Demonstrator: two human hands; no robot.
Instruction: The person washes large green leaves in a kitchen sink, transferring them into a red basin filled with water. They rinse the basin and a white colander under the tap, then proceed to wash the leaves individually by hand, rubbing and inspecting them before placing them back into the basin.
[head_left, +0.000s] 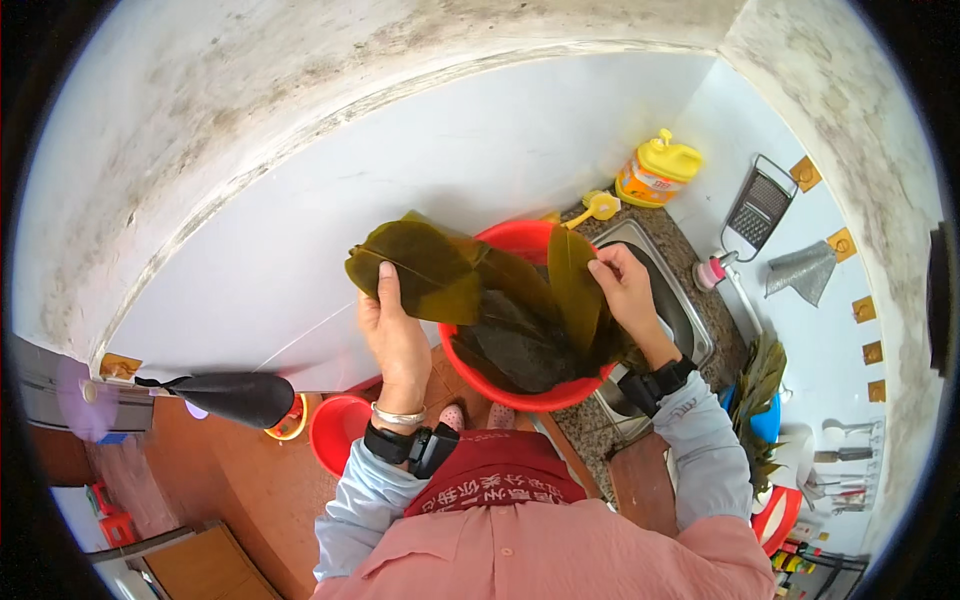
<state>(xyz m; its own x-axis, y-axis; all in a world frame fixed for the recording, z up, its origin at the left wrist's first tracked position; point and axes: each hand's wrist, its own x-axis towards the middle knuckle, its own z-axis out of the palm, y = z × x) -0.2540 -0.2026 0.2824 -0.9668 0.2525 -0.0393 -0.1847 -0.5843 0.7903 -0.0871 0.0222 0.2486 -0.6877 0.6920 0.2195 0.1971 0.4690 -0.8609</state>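
Broad olive-green leaves (420, 274) lie together in a fanned bunch, and my left hand (394, 319) grips their near end with the thumb on top. On the right, my right hand (630, 292) pinches the edge of one upright leaf (574, 274) between thumb and fingers. Below and between both hands stands a red plastic basin (540, 403) with many dark, wet-looking leaves (517, 345) inside. The lower ends of the held leaves overlap those in the basin.
A steel sink (697, 330) in a granite counter (675, 232) adjoins the basin, with a yellow brush (596, 208) and yellow jug (656, 172) behind. More leaves (757, 397) stand at right by a wooden board (643, 484). A red bucket (337, 431) is on the floor.
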